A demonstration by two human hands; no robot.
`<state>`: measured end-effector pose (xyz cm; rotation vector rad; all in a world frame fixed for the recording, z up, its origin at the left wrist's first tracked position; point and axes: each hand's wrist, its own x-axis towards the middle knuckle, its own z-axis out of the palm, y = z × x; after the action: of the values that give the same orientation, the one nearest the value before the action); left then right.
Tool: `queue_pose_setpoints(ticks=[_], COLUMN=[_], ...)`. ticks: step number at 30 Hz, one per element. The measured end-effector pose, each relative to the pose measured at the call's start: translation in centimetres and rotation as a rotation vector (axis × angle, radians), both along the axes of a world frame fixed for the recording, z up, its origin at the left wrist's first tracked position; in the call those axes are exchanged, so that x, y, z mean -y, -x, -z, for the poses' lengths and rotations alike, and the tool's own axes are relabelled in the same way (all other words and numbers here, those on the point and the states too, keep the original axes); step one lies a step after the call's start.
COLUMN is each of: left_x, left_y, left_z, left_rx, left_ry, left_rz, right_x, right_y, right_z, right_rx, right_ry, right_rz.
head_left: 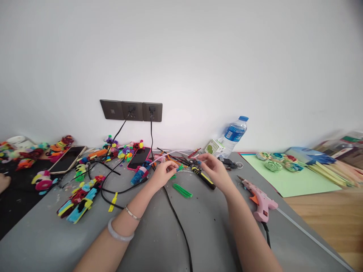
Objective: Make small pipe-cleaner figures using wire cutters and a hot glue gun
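My left hand (166,173) is closed, its fingertips pinching a short piece of green pipe cleaner (180,167). Just below it, a folded bundle of green pipe cleaner (182,190) lies on the grey table (159,234). My right hand (212,166) hovers by the pliers (203,178), which have black and yellow handles. Its thumb and fingers are bent but look slightly apart, and I see nothing held between them. The hand covers part of the pliers.
A pink glue gun (262,206) lies at right, near a green sheet (300,181) with fabric flowers. A water bottle (234,136) leans on the wall. Black cables (177,217) cross the table. Pipe-cleaner figures (81,200) and phones (138,158) lie left. Another person's hand (4,182) shows at far left.
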<state>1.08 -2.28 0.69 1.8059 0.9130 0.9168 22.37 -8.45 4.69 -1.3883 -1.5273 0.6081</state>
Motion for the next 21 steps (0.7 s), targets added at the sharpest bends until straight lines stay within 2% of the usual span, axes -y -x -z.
queue_pose_setpoints(ticks=[3, 5, 7, 9, 12, 14, 15, 21], left_x=[-0.1, -0.2, -0.3, -0.4, -0.5, -0.5, -0.5, -0.7], left_y=[0.0, 0.1, 0.1, 0.0, 0.0, 0.1, 0.1, 0.1], left_z=[0.0, 0.1, 0.2, 0.3, 0.4, 0.6, 0.6, 1.0], left_rx=[0.007, 0.012, 0.012, 0.014, 0.022, 0.034, 0.043, 0.081], left_ry=[0.028, 0.033, 0.026, 0.021, 0.032, 0.041, 0.046, 0.076], left_rz=[0.006, 0.011, 0.013, 0.015, 0.010, 0.005, 0.003, -0.011], right_x=[3.4, 6.2, 9.0, 11.5, 13.9, 14.6, 14.8, 14.4], right_y=[-2.5, -4.6, -7.0, -9.4, -12.1, -12.8, -12.9, -13.2], right_z=[-2.0, -2.4, -1.9, -0.6, 2.2, 3.9, 4.5, 6.8], right_rx=[0.071, 0.135, 0.166, 0.248, 0.320, 0.325, 0.330, 0.366], right_ry=[0.012, 0.106, 0.233, 0.318, 0.416, 0.594, 0.629, 0.594], right_rz=[0.180, 0.357, 0.571, 0.693, 0.742, 0.728, 0.719, 0.714])
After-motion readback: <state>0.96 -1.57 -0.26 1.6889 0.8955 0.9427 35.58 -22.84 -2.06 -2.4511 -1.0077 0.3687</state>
